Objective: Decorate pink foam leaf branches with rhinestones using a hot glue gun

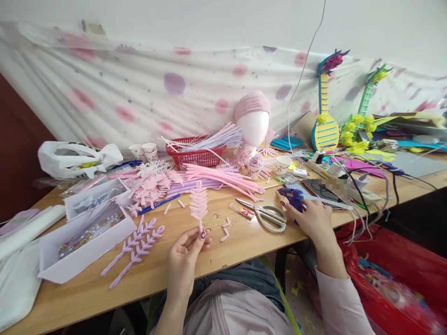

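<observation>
My left hand (186, 249) pinches the stem of a pink pipe-cleaner leaf (198, 202), which stands upright above the table's front edge. Over at the right, the fingers of my right hand (312, 218) are closed around a blue glue gun (295, 197) with a glue stick poking out of its back. Beside it lie scissors (270, 217) with pale handles and a small clear tube (241, 211) with a red label. A bent pink pipe-cleaner piece (225, 229) rests between my hands. Several lilac pipe-cleaner sprigs (139, 244) lie left of my left hand.
White boxes (85, 246) of beads stand at the left. Behind are a pile of pink leaves (152, 188), loose pipe cleaners (223, 179), a red basket (199, 158) and a foam head (253, 125). Cables (363, 200) tangle at the right, above a red bag (394, 270).
</observation>
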Motion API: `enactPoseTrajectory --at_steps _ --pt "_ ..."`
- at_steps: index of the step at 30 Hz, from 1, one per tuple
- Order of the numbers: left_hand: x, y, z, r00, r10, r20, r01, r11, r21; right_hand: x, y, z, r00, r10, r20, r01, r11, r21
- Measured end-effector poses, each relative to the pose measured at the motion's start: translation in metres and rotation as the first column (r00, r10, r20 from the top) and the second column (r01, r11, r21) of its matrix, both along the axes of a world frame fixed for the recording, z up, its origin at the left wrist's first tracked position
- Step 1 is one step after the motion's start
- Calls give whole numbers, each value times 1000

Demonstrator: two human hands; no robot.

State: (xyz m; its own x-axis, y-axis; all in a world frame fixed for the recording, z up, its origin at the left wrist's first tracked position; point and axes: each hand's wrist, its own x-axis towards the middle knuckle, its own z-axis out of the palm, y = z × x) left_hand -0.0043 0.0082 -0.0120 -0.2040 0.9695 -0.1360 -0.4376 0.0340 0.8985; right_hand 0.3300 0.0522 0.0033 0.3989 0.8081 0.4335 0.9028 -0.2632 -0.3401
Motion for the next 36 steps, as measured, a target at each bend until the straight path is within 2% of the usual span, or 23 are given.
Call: enactPoseTrajectory --at_steps 3,6,11,14,16,17,19,21,22,30,36 --pt "0 0 2 1000 -10 0 10 1000 2 0 14 -1 999 33 -43 -32 999 23" --pt "0 1 3 1000 -23 -10 23 1000 -6 -4 18 1 993 66 -95 -57 994 92" --pt "3 -1 6 1000 -15 -23 14 1000 -21 -18 -3 9 977 107 -184 -61 969 240" --pt "5 -3 8 1000 2 -26 -3 1000 -25 -37 -26 16 896 163 -414 -37 955 294" --pt "7 -4 9 999 16 -28 -17 1000 -27 -54 -41 21 806 293 -515 -139 939 316" --pt "8 -5 9 999 20 -31 -21 999 -26 -64 -47 23 767 390 -510 -238 910 339" --pt "8 -5 9 999 24 -41 -25 1000 -19 -84 -55 27 682 587 -437 -452 808 379" --pt "8 -6 9 998 24 -49 -24 1000 -9 -101 -57 28 603 708 -367 -607 706 365" --pt "9 -6 9 998 23 -52 -24 1000 -5 -107 -57 27 577 738 -349 -649 674 352" --pt "7 -5 9 998 26 -49 -27 1000 -8 -127 -56 21 491 793 -361 -716 603 351" --pt "6 -4 8 1000 19 -23 -20 999 -30 -138 -56 28 508 807 -302 -745 587 318"
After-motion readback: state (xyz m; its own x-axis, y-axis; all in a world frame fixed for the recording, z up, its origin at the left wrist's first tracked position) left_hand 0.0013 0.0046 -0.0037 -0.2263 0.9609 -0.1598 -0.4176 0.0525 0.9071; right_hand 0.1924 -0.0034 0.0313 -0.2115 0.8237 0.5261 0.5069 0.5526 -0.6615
